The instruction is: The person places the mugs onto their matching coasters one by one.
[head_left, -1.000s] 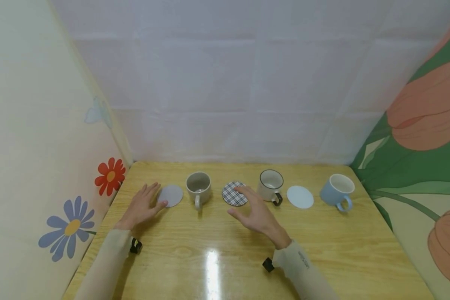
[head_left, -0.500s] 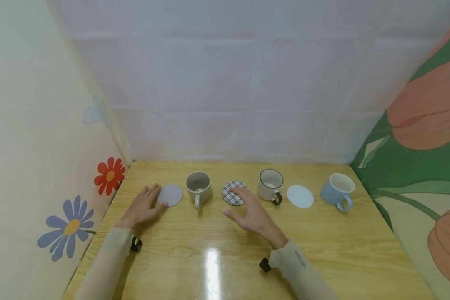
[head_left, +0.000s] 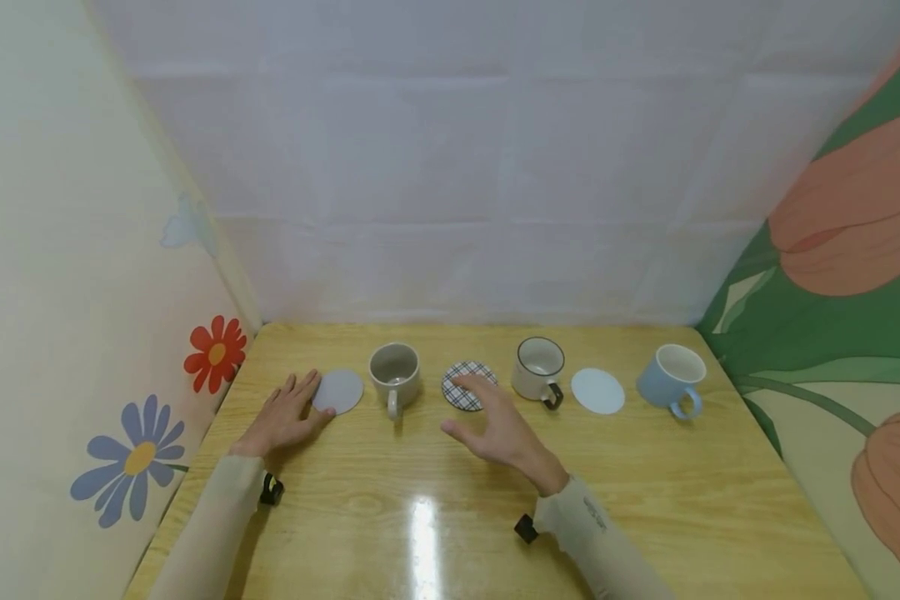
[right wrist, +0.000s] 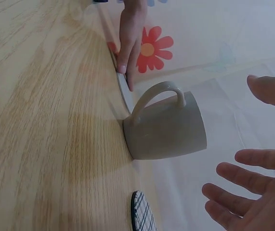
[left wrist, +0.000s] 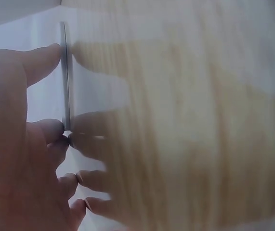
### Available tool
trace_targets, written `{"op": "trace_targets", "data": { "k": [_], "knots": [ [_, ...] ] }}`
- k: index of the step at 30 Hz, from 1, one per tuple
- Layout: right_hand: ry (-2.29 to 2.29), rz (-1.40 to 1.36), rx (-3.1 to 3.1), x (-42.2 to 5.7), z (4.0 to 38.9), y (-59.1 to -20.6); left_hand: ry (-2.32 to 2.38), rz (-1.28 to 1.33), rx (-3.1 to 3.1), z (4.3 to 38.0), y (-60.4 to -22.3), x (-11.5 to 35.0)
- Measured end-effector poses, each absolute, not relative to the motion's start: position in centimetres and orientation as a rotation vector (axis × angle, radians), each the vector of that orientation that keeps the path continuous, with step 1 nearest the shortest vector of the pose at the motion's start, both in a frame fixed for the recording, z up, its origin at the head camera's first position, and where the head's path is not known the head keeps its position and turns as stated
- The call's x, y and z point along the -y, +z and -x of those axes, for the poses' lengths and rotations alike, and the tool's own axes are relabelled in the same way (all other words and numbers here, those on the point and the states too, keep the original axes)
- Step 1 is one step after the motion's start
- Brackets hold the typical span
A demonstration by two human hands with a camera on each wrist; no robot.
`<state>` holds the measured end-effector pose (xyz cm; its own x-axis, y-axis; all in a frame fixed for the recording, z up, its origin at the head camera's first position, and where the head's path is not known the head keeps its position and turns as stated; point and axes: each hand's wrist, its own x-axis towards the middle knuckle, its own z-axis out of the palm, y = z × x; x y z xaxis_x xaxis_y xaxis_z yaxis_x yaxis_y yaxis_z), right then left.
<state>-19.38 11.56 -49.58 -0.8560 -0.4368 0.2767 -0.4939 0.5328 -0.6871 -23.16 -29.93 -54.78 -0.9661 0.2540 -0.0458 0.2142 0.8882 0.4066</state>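
Note:
My left hand (head_left: pixel 281 421) rests low at the table's left side, its thumb on the round grey coaster (head_left: pixel 339 392) and its fingertips by the coaster's left edge. The left wrist view shows that coaster (left wrist: pixel 66 82) edge-on, flat on the tabletop. Over the round plaid coaster (head_left: pixel 465 402) hovers my right hand (head_left: pixel 501 429), thumb and fingers spread, holding nothing. Between the two hands stands a grey mug (head_left: pixel 395 375), handle toward me. The right wrist view has the mug (right wrist: pixel 166 130) upright on the table, apart from the right fingers (right wrist: pixel 245 178).
Right of the plaid coaster are a white mug (head_left: pixel 528 375) with dark rim and handle, a pale round coaster (head_left: pixel 597 392) and a light blue mug (head_left: pixel 660 383). All stand in one row on the wooden table (head_left: pixel 360 517), near the white back cloth (head_left: pixel 420 275).
My right hand has shifted slightly left and a little lower over the plaid coaster. The left hand stays by the grey coaster. Mugs and coasters keep their places.

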Motion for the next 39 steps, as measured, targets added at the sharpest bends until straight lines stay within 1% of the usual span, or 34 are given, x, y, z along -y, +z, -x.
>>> {"op": "trace_targets", "data": {
  "k": [11,18,27,39],
  "knots": [
    [1.298,-0.814,2.704,-10.5,19.4,-49.9,0.687,-0.419,-2.922,23.3,-54.7,30.2],
    [1.267,-0.841,2.746,-9.5,19.2,-50.3,0.662,-0.363,-2.897,23.3,-54.8,30.3],
    [1.285,-0.831,2.744,-8.7,19.5,-50.9,0.688,-0.363,-2.885,23.6,-54.7,30.4],
    [1.416,-0.863,2.673,-7.5,19.7,-51.8,0.699,-0.362,-2.889,23.3,-54.5,30.3]
  ]
}}
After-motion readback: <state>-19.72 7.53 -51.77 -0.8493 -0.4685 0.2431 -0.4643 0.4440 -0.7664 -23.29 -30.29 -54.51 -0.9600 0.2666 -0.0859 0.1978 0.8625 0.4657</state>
